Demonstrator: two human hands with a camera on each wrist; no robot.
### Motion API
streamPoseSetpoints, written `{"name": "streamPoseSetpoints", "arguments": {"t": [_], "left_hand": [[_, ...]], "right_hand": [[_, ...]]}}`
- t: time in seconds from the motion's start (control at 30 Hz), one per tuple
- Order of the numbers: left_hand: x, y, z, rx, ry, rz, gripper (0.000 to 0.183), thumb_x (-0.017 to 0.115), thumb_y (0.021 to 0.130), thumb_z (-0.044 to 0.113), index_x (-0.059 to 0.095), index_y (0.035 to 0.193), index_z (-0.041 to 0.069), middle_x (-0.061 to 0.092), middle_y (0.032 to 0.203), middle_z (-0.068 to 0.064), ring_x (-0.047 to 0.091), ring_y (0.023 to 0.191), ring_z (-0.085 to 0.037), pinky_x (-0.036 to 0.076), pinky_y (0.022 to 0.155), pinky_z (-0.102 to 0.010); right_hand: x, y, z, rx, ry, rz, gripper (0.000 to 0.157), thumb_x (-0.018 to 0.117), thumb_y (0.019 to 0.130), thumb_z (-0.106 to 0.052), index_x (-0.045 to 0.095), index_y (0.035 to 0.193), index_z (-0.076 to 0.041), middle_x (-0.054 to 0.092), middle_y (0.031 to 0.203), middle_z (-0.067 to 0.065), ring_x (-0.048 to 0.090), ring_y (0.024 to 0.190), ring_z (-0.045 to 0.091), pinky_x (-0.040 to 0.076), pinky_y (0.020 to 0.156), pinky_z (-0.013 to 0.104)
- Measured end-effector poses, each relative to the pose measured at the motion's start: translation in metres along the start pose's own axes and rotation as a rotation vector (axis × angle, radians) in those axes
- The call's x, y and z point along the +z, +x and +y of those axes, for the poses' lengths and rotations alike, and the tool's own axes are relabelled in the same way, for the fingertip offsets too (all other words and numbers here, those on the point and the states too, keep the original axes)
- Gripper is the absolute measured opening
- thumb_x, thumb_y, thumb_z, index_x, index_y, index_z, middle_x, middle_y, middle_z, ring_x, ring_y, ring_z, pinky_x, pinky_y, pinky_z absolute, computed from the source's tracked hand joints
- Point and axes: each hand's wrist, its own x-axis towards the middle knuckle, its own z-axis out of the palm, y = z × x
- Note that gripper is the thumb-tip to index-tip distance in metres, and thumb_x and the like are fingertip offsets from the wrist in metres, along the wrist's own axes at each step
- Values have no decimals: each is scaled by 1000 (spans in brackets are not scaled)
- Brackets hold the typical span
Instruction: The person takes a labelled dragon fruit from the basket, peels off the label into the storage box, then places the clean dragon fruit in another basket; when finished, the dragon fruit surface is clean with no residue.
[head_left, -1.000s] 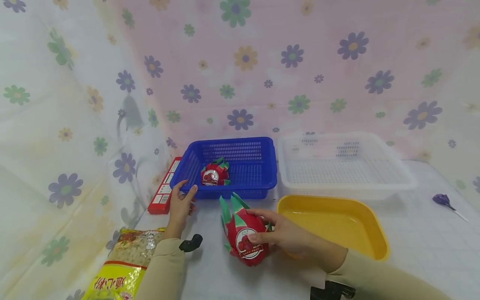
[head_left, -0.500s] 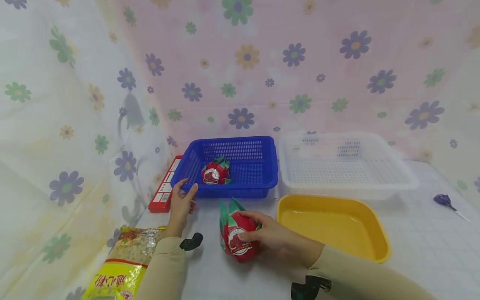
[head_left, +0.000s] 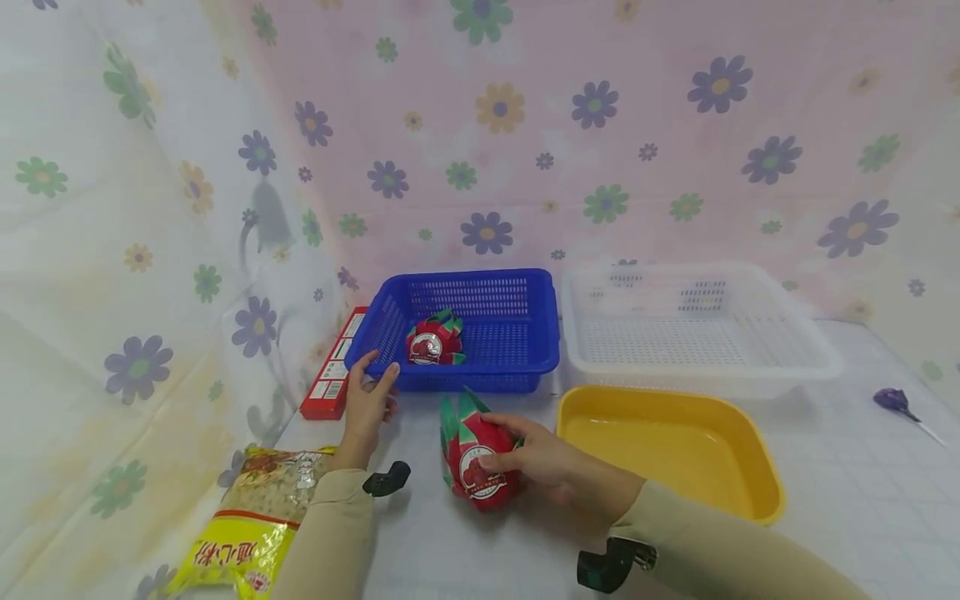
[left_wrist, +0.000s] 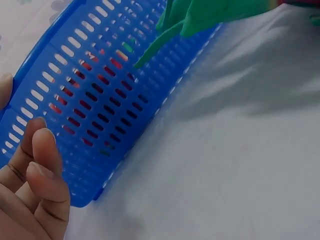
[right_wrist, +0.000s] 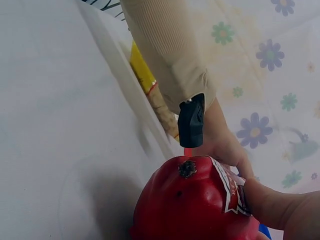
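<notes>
My right hand grips a red dragon fruit with green leaf tips and a round label, over the white cloth in front of the blue basket. The thumb lies on the label, and the right wrist view shows the fruit's dark-ended base. At the basket's front left corner my left hand holds the rim; in the left wrist view its other fingers curl beside the slotted wall. Inside the basket lies a second dragon fruit, also labelled.
To the right of the blue basket stands a white basket, with a yellow tray in front of it. A red box leans by the basket's left side. A pasta bag lies near my left sleeve, and a purple-wrapped lollipop at far right.
My right hand has moved slightly left with the dragon fruit, away from the yellow tray. The left hand stays at the basket rim. The head view has shifted a little.
</notes>
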Motion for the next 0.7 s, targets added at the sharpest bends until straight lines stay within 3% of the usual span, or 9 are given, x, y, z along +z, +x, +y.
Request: {"name": "streamPoseSetpoints", "arguments": {"t": [0.2, 0.37, 0.53, 0.7], "left_hand": [[5, -12, -4, -14, -72, -20, 71, 60, 96, 46, 20, 154, 42, 65, 96, -3, 58, 63, -11, 47, 56, -22], [10, -34, -2, -22, -71, -48, 70, 61, 96, 42, 20, 154, 45, 66, 104, -6, 60, 69, -12, 49, 60, -22], [15, -67, 7, 1, 7, -159, 63, 61, 97, 39, 29, 152, 40, 60, 119, -14, 62, 81, -15, 51, 69, -25], [19, -102, 8, 51, 126, -313, 60, 65, 95, 36, 39, 149, 36, 52, 131, -12, 57, 103, -21, 53, 77, -30]], "right_hand": [[0, -1, 0, 9, -10, -7, 67, 78, 84, -17, 49, 144, -26, 44, 142, 17, 48, 126, 36, 56, 94, 49], [1, -2, 2, -19, -26, -38, 68, 78, 84, -17, 49, 144, -26, 44, 141, 17, 50, 125, 35, 56, 94, 48], [2, -3, 4, -36, -47, -44, 68, 78, 84, -19, 48, 145, -27, 45, 141, 17, 51, 124, 34, 56, 94, 47], [2, -3, 4, -37, -81, -28, 69, 78, 83, -20, 48, 145, -29, 47, 140, 16, 52, 124, 33, 56, 94, 47]]}}
